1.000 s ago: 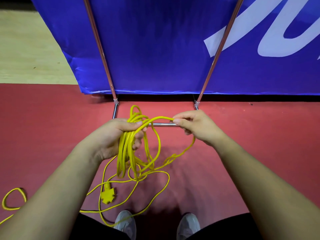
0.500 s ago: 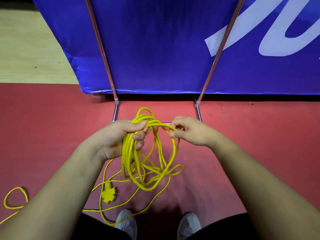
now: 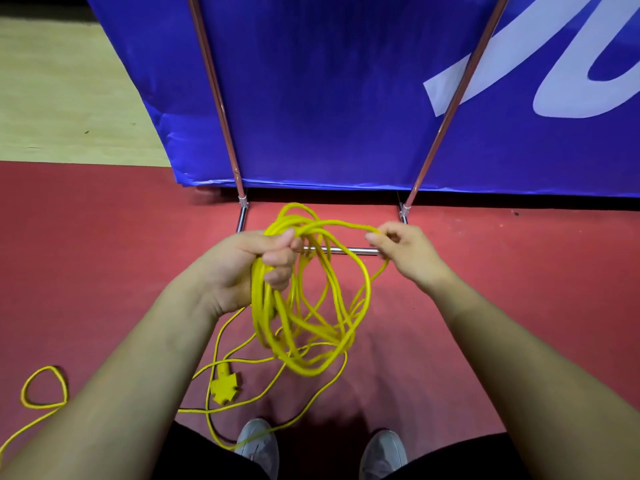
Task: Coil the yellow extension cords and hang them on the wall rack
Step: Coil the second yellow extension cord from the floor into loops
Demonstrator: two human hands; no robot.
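**A:** Head view, item one?
**B:** Yellow cord (image 3: 311, 323), one bundle of uneven loops. It hangs from the left hand (image 3: 256, 268), whose fingers are curled tight round the top of the bundle. The loops hang above the red floor (image 3: 104, 254).

**A:** Item two?
**B:** Right hand (image 3: 405, 251), thumb and fingers pinching a single strand. That strand runs across to the top of the bundle.

**A:** Loose stock?
**B:** Several strands trail from the bundle onto the floor near the person's shoes (image 3: 258, 441). The socket block (image 3: 225, 388) lies flat among them. One further loop (image 3: 43, 386) lies toward the floor's left edge; I cannot tell if it is the same cord.

**A:** Fixtures?
**B:** Blue banner (image 3: 329, 98) on a metal frame (image 3: 353, 250), at the far edge of the red floor. No wall rack in view.

**A:** Progress?
**B:** Judged partway through coiling. Many turns are gathered, though untidily. The trailing length and socket block remain to be taken in, and hanging is not yet begun.
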